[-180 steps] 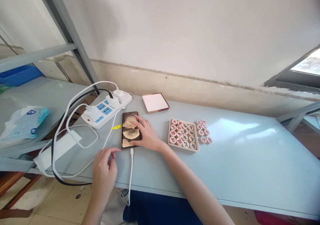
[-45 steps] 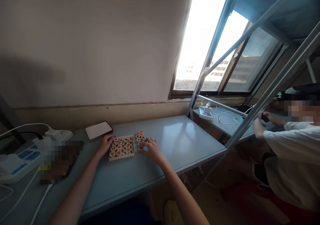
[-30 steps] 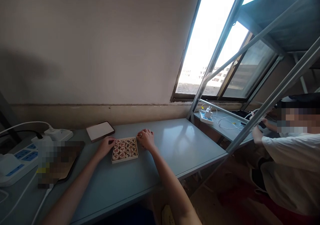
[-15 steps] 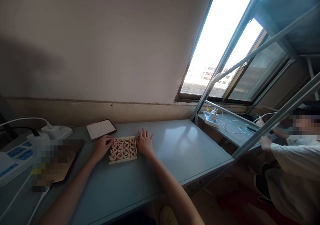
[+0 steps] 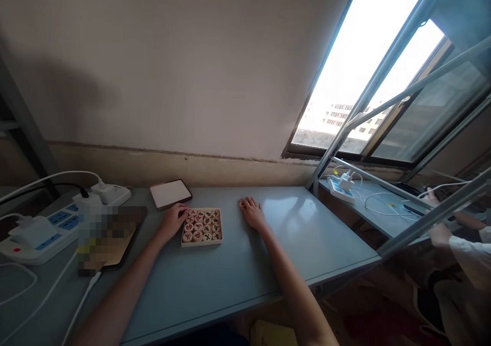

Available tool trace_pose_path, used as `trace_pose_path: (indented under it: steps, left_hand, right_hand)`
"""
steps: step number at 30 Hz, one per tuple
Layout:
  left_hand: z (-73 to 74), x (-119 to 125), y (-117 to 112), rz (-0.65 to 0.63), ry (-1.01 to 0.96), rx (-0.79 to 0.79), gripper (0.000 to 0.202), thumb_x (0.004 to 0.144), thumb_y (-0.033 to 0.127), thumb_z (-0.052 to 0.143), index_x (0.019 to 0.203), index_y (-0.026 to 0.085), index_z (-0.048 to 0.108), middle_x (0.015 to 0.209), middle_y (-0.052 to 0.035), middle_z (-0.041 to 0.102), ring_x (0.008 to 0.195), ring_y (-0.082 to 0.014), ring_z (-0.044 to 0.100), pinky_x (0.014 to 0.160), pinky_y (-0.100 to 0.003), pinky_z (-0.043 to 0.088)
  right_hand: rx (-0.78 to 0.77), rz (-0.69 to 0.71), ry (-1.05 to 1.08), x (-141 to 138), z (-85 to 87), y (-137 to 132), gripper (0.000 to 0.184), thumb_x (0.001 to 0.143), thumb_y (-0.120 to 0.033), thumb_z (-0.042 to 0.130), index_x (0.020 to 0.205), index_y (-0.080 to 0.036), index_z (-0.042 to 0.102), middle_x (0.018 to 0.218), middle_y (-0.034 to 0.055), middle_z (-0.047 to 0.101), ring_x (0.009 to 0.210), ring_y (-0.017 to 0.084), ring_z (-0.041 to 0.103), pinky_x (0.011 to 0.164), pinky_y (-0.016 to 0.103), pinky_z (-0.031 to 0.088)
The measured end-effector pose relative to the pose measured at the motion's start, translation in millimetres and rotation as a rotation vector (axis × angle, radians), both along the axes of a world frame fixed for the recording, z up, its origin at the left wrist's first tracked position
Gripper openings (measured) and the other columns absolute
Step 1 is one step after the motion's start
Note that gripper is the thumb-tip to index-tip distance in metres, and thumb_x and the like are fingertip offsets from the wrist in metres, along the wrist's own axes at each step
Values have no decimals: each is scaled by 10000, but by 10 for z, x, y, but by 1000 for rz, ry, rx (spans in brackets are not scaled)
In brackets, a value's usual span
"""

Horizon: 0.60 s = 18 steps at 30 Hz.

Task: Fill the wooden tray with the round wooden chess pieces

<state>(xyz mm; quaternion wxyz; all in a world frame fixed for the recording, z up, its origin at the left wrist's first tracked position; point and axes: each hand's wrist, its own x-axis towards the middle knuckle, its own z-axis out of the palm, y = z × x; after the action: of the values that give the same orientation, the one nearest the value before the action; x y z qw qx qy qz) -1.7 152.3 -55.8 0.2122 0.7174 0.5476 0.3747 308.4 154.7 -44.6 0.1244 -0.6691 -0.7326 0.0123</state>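
Note:
A shallow cream box [image 5: 202, 243] lies on the desk, filled with rows of round wooden Chinese chess pieces [image 5: 198, 227] marked with red or black characters. My left hand [image 5: 172, 224] is at its far left corner, fingers closed in a pinch on the edge. To the right of the box and apart from it, my right hand [image 5: 253, 215] rests low on the desktop with its fingers curled together. A small pale bit shows by its fingertips; what it is stays unclear. Behind the left hand lies the box lid [image 5: 171, 194], pale inside up.
Power strips [image 5: 42, 238] with plugs and cables crowd the desk's [image 5: 291, 243] left side, beside a partly blurred flat dark-edged object [image 5: 118, 249]. A metal bed frame [image 5: 341, 136] slants at right. Another person's arm [image 5: 441, 233] is by the farther desk [image 5: 383, 197].
My right hand has moved right, away from the box's side, and its spread fingers have drawn together. My left hand stays at the box corner. The view has turned somewhat left.

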Motion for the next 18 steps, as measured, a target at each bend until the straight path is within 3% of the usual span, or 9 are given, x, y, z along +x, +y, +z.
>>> trace_pose_path:
  steps: [4,6,8,10,12,18]
  left_hand:
    - [22,2,-15,-10,-6,-13,456,798,478,373,896,149,673,1036,-127,612,942,-248,579,813,-356,457]
    - [29,1,-17,-9,-4,-11,454,799,477,371,886,148,673,1028,-126,617,942,-249,580,810,-354,459]
    - [33,0,-16,-9,3,-2,452,799,477,368,884,151,670,1020,-120,621,947,-248,580,814,-350,460]
    - [28,-3,-10,-10,11,3,452,796,483,368,887,156,667,1010,-112,625,942,-244,584,815,-347,465]
    - [11,-10,9,-7,14,11,452,782,499,377,864,162,667,986,-106,633,926,-244,591,814,-350,469]
    - [-47,-29,95,-13,18,43,445,742,540,411,803,184,669,943,-87,647,907,-242,602,822,-352,471]
  right_hand:
    - [185,68,-13,-177,215,-115,465,920,-369,397,1369,-257,358,1444,90,325,1348,275,216,1054,572,91]
    - [267,224,18,-385,332,-183,429,906,-309,449,1333,-294,411,1378,66,416,1279,240,331,1046,473,195]
    - [199,473,36,-610,405,-229,369,887,-280,500,1253,-329,502,1243,36,531,1134,193,465,948,358,320]
    - [141,622,27,-798,411,-243,295,860,-307,555,1152,-323,585,1162,23,572,1049,183,501,879,323,340]
    - [134,648,30,-921,360,-232,264,845,-356,577,1100,-302,616,1133,27,583,1022,189,499,860,327,323]
    - [169,523,142,-1028,171,-224,289,833,-455,568,1087,-322,599,1147,-5,579,1046,188,460,840,326,288]
